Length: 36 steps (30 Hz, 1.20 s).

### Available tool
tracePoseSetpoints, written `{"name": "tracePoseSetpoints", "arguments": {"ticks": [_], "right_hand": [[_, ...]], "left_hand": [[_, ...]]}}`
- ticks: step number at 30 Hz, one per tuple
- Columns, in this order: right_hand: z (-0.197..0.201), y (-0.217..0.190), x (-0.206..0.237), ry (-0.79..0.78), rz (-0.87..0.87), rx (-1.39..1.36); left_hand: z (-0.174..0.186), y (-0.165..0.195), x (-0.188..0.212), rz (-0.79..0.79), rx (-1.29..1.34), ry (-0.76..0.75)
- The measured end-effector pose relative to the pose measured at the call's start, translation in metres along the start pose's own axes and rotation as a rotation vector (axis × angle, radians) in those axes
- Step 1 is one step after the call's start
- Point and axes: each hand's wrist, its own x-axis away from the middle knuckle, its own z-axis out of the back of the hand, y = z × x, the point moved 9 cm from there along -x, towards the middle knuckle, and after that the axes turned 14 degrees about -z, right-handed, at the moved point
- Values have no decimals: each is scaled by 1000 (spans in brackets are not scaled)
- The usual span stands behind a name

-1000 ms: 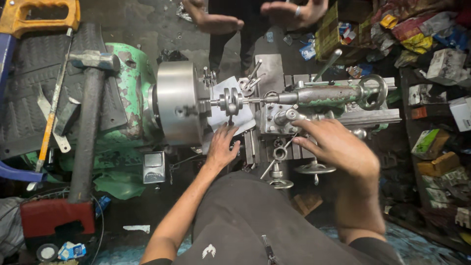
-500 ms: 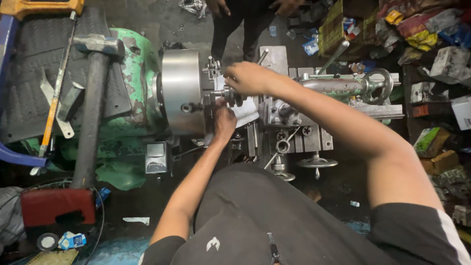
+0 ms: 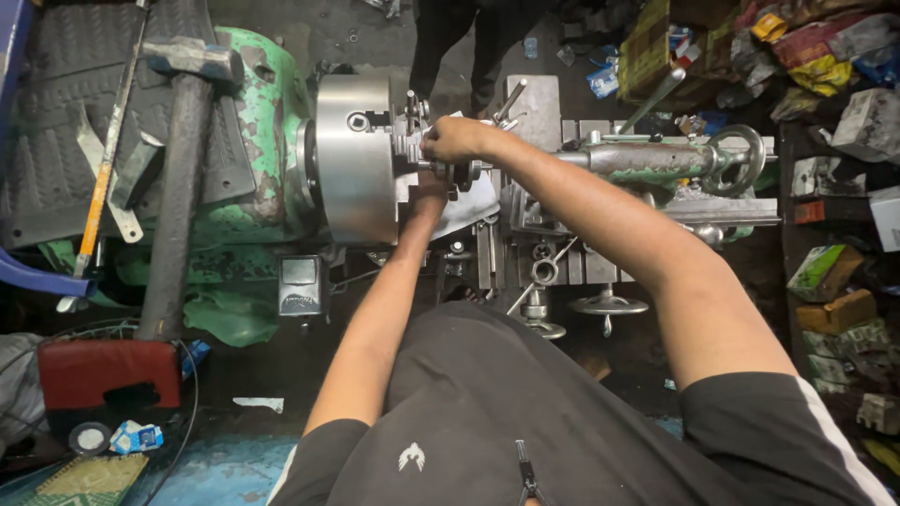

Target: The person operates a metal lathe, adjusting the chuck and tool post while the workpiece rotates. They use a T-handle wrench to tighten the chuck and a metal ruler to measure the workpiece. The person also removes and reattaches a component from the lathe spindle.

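— What is the right hand doing?

— It is curling shut over a small metal part sticking out of the face of the round steel chuck. The fingers are wrapping over the top of the part, with the knuckles facing the camera.

— And the left hand?

— It is reaching up from below, directly under the right hand, and pressing against the same spot at the chuck face. The right hand and the part are hiding its fingers, so I cannot tell how far it is open or whether it is gripping anything.

— What is lying right under the hands?

— A white sheet of paper is sitting just beneath them, on the machine bed.

— And further out?

— To the left of the hands, past the chuck, the green machine body is showing chipped paint. A big hammer is resting on it, well to the left, and an orange-handled tool is lying beyond that. To the right of the hands a green tailstock with a round handwheel is sitting on the bed. Above the hands, another person's dark trouser legs are standing on the far side of the machine.
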Motion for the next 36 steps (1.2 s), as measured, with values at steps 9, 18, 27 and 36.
{"name": "tracePoseSetpoints", "arguments": {"ticks": [9,18,27,36], "right_hand": [[9,1,-12,118,76,75],[81,2,127,546,331,-34],[82,79,221,633,174,-262],[48,147,224,809,-150,-110]], "left_hand": [[11,-1,8,-7,9,69],[4,26,80,-498,-468,30],[-6,-29,97,-443,-677,-199],[15,-9,102,-610,-351,-114]]}}
